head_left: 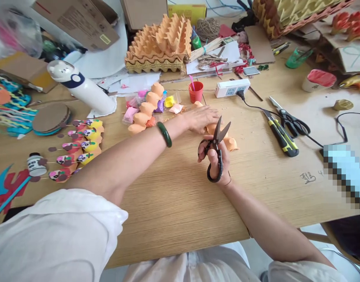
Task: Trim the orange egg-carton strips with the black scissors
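Observation:
My right hand [224, 158] is closed round the black handles of a pair of scissors [217, 139], whose dark blades are parted and point away from me. My left hand [202, 118] lies stretched across an orange egg-carton strip [231, 143], fingers extended; the hands and scissors hide much of that strip. A green bangle [164, 134] circles my left wrist. To the left lies another orange egg-carton strip [147, 107], next to small bags of coloured clay [170, 102]. Beyond my left hand stands a red cup [195, 92] with a pink stick in it.
Stacked egg trays [159, 43] stand at the back. A white power strip [232, 88], another pair of scissors [288, 117] and a yellow-black utility knife [281, 135] lie to the right. Decorated carton cups [80, 147], a white bottle [82, 88] and a small jar [37, 164] occupy the left.

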A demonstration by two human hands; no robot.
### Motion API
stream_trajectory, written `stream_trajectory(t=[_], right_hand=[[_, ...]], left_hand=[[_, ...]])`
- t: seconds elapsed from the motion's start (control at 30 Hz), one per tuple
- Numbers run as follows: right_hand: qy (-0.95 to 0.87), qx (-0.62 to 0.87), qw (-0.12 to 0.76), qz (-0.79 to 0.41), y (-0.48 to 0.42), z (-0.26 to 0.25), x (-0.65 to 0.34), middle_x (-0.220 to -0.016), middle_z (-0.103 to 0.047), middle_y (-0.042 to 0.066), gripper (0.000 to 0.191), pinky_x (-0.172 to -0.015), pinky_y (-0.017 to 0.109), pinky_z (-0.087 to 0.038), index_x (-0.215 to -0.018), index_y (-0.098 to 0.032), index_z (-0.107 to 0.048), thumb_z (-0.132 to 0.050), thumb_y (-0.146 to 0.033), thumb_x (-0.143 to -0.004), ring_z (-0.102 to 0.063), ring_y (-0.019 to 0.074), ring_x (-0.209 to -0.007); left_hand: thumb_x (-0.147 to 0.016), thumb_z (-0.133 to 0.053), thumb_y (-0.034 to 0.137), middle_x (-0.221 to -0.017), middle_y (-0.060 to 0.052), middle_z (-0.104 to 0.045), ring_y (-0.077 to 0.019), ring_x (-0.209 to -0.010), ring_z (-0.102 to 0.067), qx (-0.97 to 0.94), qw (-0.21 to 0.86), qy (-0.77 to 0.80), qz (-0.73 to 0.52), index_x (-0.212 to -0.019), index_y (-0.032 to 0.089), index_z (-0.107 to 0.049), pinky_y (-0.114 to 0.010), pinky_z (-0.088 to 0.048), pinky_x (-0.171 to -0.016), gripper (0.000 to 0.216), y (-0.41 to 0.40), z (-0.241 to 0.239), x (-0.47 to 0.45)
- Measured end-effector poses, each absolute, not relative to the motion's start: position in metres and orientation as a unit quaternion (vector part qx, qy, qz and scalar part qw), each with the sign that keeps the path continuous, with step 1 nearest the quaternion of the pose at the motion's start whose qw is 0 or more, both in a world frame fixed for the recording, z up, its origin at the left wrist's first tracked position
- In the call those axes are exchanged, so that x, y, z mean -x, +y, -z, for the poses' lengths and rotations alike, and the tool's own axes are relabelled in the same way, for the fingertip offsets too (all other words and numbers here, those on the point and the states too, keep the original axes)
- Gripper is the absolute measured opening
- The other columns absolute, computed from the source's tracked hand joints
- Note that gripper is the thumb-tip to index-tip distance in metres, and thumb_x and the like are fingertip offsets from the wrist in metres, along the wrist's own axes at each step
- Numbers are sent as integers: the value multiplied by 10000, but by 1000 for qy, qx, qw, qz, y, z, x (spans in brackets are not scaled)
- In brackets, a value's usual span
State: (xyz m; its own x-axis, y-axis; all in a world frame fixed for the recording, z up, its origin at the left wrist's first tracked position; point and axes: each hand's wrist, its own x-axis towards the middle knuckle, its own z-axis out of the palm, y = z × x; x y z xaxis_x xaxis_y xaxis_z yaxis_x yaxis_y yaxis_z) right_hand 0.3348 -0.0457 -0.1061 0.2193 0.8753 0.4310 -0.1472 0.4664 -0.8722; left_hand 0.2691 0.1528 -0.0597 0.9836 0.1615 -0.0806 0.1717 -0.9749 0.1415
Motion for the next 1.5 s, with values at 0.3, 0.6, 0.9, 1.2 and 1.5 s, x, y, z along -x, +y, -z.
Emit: stream_trajectory(t=[0.3,0.6,0.9,1.2,1.5], right_hand=[[-526,340,673,-393,-53,99,-330,-820,-545,-20,410,-586,269,-512,-1285,-239,-541,-570,-554,-1025,-523,110,-635],[-383,355,645,-559,-45,95,-328,-780,-624,-31,505,-517,243,-527,-1161,-224,-570,-621,-675,-941,-560,105,-580],[-390,355,561,-638,-47,91,-323,-887,-652,-19,530,-627,274,-573,-1188,-245,-576,-759,-620,-861,-590,112,-664],[-394,380,553,-628,-54,91,-314,-871,-622,-46,642,-618,265,-548,-1163,-273,-526,-942,-427,-698,-579,109,-682],[-385,380,506,-672,-52,97,-317,-816,-631,-43,587,-613,301,-524,-1123,-269,-563,-924,-456,-700,-578,131,-649]], left_hand=[[-757,-767,119,-1352,-96,-640,-328,-1194,-632,-936,191,272,-117,-1368,142,-649,-506,-462,-1112,623,127,13,-243],[-735,-854,429,-816,-19,-670,-190,-796,-689,-561,599,492,-291,-883,173,-703,-331,-584,-739,332,45,20,-165],[-608,-964,454,-666,59,-577,-62,-569,-539,-340,661,492,-454,-802,164,-646,-180,-467,-536,472,-10,58,-155],[-690,-948,388,-961,-17,-757,-173,-873,-731,-323,659,467,-493,-1079,193,-664,-279,-605,-785,520,-39,69,-178],[-852,-764,437,-1086,-63,-769,-226,-1045,-689,-252,746,425,-445,-1081,199,-756,-336,-586,-910,330,-52,65,-158]])
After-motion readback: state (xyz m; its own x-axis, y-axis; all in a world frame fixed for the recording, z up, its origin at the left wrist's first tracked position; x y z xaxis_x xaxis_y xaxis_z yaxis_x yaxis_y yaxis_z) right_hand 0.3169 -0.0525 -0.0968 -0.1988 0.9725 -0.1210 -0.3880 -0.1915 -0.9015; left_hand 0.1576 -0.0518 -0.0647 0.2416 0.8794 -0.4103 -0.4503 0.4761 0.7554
